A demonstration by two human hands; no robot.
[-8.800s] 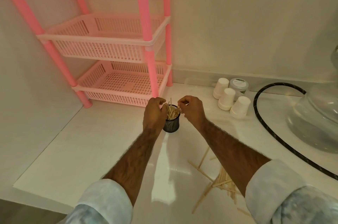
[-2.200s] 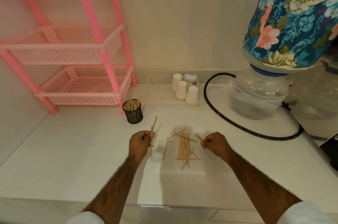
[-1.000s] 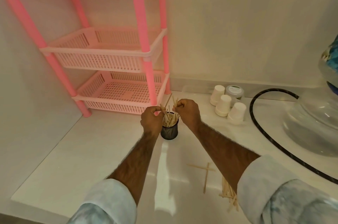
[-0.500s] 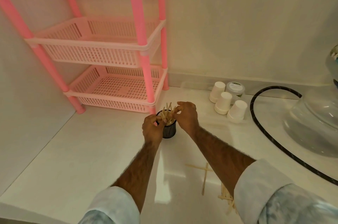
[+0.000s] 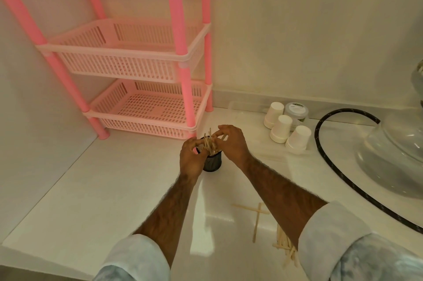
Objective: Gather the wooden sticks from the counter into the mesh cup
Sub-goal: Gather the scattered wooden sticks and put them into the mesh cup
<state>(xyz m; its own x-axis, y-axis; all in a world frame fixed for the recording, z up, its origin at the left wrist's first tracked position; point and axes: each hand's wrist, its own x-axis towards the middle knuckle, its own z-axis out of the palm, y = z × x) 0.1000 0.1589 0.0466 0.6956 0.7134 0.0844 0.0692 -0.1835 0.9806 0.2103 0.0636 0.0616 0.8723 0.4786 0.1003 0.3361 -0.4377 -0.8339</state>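
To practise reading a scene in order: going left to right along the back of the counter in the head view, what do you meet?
Pink rack → mesh cup → white paper cups → black hose → clear water bottle.

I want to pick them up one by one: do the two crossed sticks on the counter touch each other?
Touching. In the head view the lengthwise stick crosses the sideways stick flat on the counter, with no gap.

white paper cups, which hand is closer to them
Right. The right hand pinches wooden sticks over the mesh cup, on the side facing the white paper cups. The left hand holds the cup's left side, farther from them.
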